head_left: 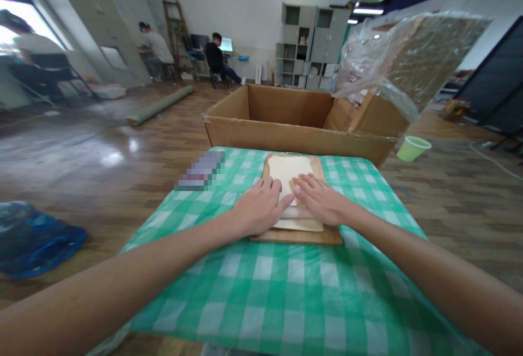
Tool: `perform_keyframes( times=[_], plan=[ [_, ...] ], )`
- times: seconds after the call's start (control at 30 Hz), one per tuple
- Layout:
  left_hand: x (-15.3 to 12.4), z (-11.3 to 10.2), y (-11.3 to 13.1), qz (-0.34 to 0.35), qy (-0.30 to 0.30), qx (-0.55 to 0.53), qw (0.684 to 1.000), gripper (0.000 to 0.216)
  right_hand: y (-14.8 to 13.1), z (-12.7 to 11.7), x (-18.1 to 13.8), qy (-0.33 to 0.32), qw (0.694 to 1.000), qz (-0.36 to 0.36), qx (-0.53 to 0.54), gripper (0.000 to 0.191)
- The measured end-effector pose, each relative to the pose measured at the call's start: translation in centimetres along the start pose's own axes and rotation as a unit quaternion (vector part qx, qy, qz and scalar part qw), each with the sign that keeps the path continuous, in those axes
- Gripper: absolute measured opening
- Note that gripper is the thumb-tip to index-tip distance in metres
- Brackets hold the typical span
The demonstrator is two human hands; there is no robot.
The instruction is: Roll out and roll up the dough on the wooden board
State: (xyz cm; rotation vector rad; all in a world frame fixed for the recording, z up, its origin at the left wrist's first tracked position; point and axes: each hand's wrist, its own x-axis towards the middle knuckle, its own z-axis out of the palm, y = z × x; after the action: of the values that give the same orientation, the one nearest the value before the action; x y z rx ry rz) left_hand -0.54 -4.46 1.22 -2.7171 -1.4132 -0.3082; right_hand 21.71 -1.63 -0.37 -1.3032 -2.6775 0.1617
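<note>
A wooden cutting board point(327, 234) lies on a table covered with a green and white checked cloth point(286, 285). On the board lies a pale flat slab, like dough or sliced bread point(286, 170). My left hand point(261, 206) lies flat on the slab's near left part, fingers stretched out. My right hand point(321, 199) lies flat on its near right part, fingers spread. The fingertips of both hands almost meet in the middle. Neither hand grips anything.
An open cardboard box point(294, 127) stands just beyond the table, with a clear plastic bag of brownish material point(408, 56) above its right side. A green cup point(412, 148) sits at the right. A blue bag point(36, 239) lies on the floor left. Two people sit at desks far back.
</note>
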Motion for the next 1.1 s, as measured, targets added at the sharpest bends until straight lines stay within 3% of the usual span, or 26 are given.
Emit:
perform_keyframes(
  times=[0.2, 0.43, 0.8, 0.93, 1.1],
  plan=[
    [-0.8, 1.4, 0.1, -0.012, 0.091, -0.009, 0.996, 0.057, -1.6, -0.4, -1.4, 0.033, 0.999, 0.013, -0.035, 0.071],
    [-4.0, 1.0, 1.9, 0.025, 0.060, -0.021, 0.998, 0.063, -4.7, -0.6, -5.2, 0.069, 0.996, 0.019, -0.056, 0.071],
    [-7.5, 1.0, 3.0, 0.071, 0.053, -0.018, 0.996, 0.073, -7.5, 0.0, -8.7, 0.058, 0.997, 0.008, -0.045, 0.078],
    [-7.2, 1.3, 3.0, 0.061, 0.060, -0.007, 0.996, 0.070, -6.9, 0.1, -8.4, 0.044, 0.998, 0.011, -0.043, 0.073],
    [-3.7, 1.0, 2.1, 0.006, 0.048, 0.014, 0.999, 0.067, -3.7, -0.5, -5.0, 0.036, 0.999, 0.000, -0.038, 0.066]
  ],
)
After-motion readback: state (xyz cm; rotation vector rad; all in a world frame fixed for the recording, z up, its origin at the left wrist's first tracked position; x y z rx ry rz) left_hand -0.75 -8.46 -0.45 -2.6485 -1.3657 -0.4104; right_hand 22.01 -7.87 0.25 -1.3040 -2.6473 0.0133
